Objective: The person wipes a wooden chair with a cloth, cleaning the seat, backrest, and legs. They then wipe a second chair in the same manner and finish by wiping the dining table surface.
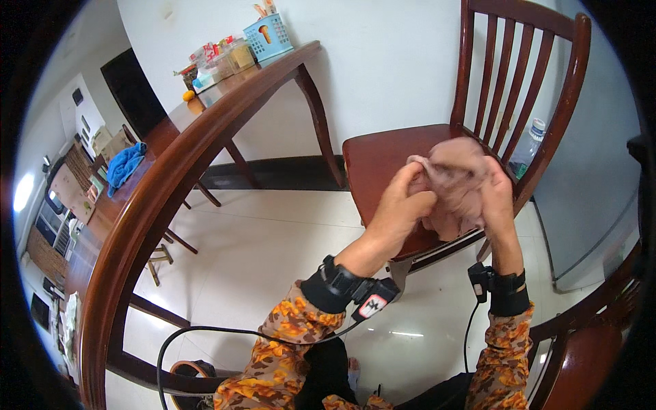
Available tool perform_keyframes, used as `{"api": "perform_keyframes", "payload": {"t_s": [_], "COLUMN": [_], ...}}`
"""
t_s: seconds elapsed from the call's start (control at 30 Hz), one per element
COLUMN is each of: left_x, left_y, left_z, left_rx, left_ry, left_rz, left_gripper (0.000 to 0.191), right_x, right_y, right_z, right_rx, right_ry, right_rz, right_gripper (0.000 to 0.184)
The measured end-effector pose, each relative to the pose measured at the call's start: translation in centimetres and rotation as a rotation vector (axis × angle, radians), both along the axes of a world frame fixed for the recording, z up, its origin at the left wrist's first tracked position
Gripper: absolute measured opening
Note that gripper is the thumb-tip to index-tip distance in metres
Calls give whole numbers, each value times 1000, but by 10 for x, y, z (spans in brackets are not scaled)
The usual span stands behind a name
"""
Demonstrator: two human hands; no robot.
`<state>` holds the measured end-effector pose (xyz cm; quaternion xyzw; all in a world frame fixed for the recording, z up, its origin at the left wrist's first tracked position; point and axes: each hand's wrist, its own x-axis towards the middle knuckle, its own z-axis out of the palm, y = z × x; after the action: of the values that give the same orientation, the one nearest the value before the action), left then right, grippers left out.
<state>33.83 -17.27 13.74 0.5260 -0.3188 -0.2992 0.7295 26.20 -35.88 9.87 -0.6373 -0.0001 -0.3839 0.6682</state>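
Note:
A crumpled pinkish-beige cloth (453, 179) is bunched between my two hands, partly blurred. My left hand (402, 205) pinches its near left edge between thumb and fingers. On the other side, my right hand (497, 197) grips the cloth's right edge, the fingertips partly hidden behind the folds. Both hands hang over the seat of a dark red wooden chair (379, 159) with a slatted back. Whether the cloth touches the seat, I cannot tell. Each wrist wears a black strap with a small device and a cable.
A wooden table (215, 123) curves along the left, bearing a blue towel (124, 166), several containers (241, 54) and a light-blue basket (269, 38). Behind the chair stands a plastic bottle (528, 146), near a grey cabinet-like surface (589, 205). Another chair (584, 359) is at lower right.

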Motion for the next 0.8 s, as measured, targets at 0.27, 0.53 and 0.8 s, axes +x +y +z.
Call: {"api": "perform_keyframes", "payload": {"t_s": [0.27, 0.53, 0.8], "left_x": [27, 31, 38], "left_y": [44, 36, 40], "left_z": [-56, -89, -105], "left_rx": [221, 197, 168], "left_ry": [-209, 344, 276], "left_rz": [657, 573, 621], "left_gripper": [42, 71, 65], "right_x": [13, 24, 14], "right_y": [-51, 12, 67], "right_z": [-45, -43, -32], "right_rx": [-735, -999, -978], "right_ry": [505, 263, 165], "right_rz": [-924, -420, 35], "right_gripper": [43, 44, 41]}}
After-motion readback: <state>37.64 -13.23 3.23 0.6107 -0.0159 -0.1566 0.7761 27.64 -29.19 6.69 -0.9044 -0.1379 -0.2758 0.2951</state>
